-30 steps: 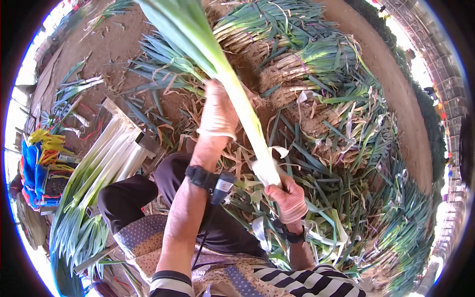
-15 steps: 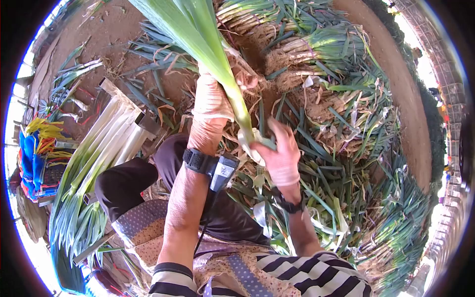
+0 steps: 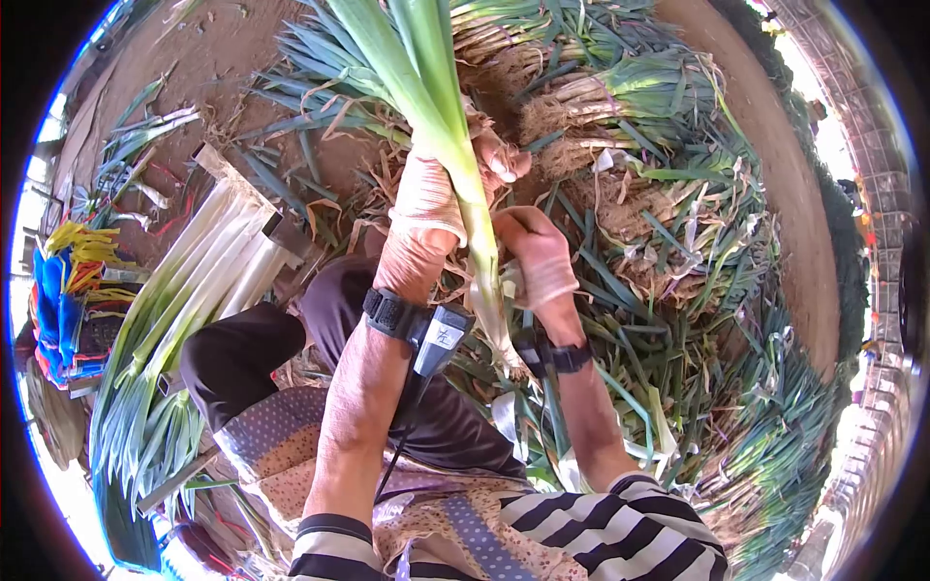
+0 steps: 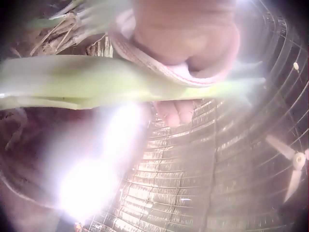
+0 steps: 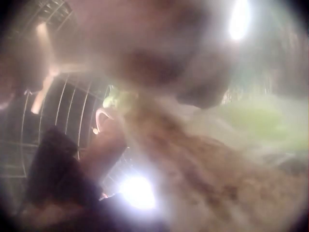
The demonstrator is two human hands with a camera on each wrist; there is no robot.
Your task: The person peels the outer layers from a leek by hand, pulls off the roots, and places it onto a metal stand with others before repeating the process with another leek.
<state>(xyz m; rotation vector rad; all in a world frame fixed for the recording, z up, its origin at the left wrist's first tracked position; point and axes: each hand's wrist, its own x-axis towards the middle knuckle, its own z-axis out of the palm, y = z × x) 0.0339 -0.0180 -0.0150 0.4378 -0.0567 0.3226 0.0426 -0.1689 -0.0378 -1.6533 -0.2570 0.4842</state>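
Up in front of the person, a long leek (image 3: 455, 145) is standing almost straight, with its green leaves pointing away at the top and its white root end hanging down near the lap; the left hand (image 3: 426, 198) is holding the leek by the middle, its fingers curling tight round the pale green stalk, and it is wearing a thin light glove; the right hand (image 3: 538, 257) is sitting just below it and a little to the side, its fingers bending into a fist right up against the white part of the stalk and gripping it; the two hands are nearly touching each other. Seen from the left wrist, the stalk is lying across the palm with the fingertips wrapping over it; the right wrist view is too blurry to show anything clearly. On the person's left side, a neat row of clean white leeks (image 3: 208, 281) is lying on the ground beside the dark trouser knee (image 3: 252, 358); farther out, bundles of dirty leeks (image 3: 620, 107) with rooty ends are piling up on the brown soil; loose green leaves and peelings (image 3: 678, 368) are lying all around on the right.
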